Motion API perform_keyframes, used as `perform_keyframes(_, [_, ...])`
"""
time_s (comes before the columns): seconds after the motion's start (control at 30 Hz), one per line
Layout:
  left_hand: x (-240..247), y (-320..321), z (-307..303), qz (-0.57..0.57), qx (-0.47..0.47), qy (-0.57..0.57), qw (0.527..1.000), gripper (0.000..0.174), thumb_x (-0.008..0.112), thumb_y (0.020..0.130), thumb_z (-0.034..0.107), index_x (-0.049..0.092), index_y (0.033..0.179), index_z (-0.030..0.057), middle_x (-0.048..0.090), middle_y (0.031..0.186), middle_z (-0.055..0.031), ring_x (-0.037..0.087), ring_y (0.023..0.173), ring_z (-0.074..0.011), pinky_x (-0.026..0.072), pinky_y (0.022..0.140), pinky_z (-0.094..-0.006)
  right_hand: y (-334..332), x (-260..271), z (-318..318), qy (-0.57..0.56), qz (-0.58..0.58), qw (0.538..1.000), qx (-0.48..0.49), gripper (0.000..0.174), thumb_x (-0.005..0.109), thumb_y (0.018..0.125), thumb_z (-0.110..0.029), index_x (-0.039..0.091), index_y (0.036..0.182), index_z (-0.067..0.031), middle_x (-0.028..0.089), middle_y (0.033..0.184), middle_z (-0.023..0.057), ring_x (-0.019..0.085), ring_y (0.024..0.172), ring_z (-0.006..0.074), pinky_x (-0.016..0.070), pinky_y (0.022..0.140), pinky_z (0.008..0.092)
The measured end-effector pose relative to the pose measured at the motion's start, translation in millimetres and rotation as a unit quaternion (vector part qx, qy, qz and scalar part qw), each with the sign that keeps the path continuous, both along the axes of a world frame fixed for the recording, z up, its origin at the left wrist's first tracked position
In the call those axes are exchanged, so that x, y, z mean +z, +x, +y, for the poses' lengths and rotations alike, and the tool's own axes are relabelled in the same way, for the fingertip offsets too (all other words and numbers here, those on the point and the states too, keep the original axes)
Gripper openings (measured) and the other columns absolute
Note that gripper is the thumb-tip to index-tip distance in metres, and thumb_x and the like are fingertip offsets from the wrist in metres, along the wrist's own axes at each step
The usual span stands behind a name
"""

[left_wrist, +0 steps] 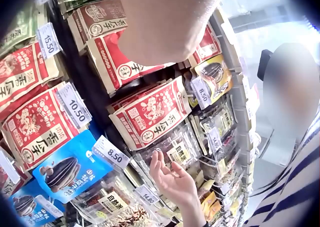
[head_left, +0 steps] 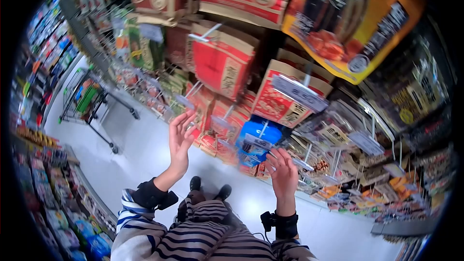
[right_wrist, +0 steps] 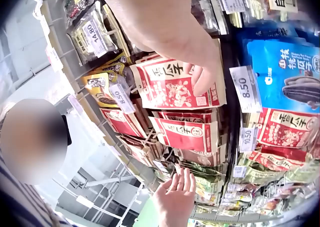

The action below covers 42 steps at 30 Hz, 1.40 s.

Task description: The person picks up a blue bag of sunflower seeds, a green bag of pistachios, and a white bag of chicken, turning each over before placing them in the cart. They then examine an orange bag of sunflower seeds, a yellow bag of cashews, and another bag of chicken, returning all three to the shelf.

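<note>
Both hands are raised before a rack of hanging snack packets. In the head view the left hand [head_left: 180, 145] is held up with loosely bent fingers and nothing in it, near red packets [head_left: 224, 67]. The right hand [head_left: 283, 171], fingers relaxed, is beside the blue packet [head_left: 258, 137] and its 8.50 tag; whether it touches the tag cannot be told. In the left wrist view the right hand [left_wrist: 175, 182] appears below a red and cream packet [left_wrist: 152, 112]. The right wrist view shows the left hand [right_wrist: 175, 197] low, and the right hand [right_wrist: 170, 32] large across a red packet [right_wrist: 170, 89].
A yellow packet [head_left: 348, 24] hangs at the upper right. Price tags [head_left: 299, 93] stick out on hooks. On the left a shopping cart [head_left: 87, 97] stands on the pale floor [head_left: 130, 157], with another shelf of goods [head_left: 58, 203] at the lower left.
</note>
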<state>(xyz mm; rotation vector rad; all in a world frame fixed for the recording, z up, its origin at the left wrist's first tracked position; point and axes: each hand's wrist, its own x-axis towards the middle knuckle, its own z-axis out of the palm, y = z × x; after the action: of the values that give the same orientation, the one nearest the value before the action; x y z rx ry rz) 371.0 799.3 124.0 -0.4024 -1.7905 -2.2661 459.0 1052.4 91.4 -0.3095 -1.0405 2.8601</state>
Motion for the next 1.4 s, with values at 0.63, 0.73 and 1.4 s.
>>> perform_keyframes(0.63, [-23, 104, -229, -0.119, 0.272, 0.106, 0.949, 0.047, 0.045, 0.075, 0.016, 0.031, 0.119, 0.006, 0.034, 0.125, -0.0126, 0.035, 0.114, -0.0226, 0.0308, 0.092, -0.0334, -48, -27, -177, -0.071, -0.048, 0.974, 0.207, 0.036, 0.038, 0.082, -0.019, 0.039, 0.112, 0.0015, 0.046, 0.112, 0.0172, 0.047, 0.102, 0.0278, 0.0371, 0.088, 0.0384])
perform_keyframes(0.73, [-24, 131, -280, -0.109, 0.314, 0.121, 0.935, 0.045, 0.042, 0.076, 0.012, 0.03, 0.119, 0.0044, 0.034, 0.124, -0.0134, 0.035, 0.114, -0.0231, 0.0314, 0.091, -0.033, -44, -31, -221, -0.077, -0.076, 0.967, 0.231, 0.037, 0.04, 0.081, -0.018, 0.039, 0.113, 0.0019, 0.046, 0.112, 0.0172, 0.048, 0.099, 0.0261, 0.0379, 0.088, 0.0362])
perform_keyframes(1.4, [-94, 314, -511, -0.172, 0.509, 0.171, 0.826, 0.043, 0.04, 0.08, 0.017, 0.031, 0.119, 0.0032, 0.038, 0.121, -0.0131, 0.039, 0.111, -0.0241, 0.0289, 0.092, -0.0377, 5, -32, -511, -0.012, -0.113, 0.911, 0.397, 0.029, 0.037, 0.083, -0.015, 0.044, 0.105, 0.0019, 0.052, 0.103, 0.0139, 0.052, 0.092, 0.0229, 0.0409, 0.082, 0.0321])
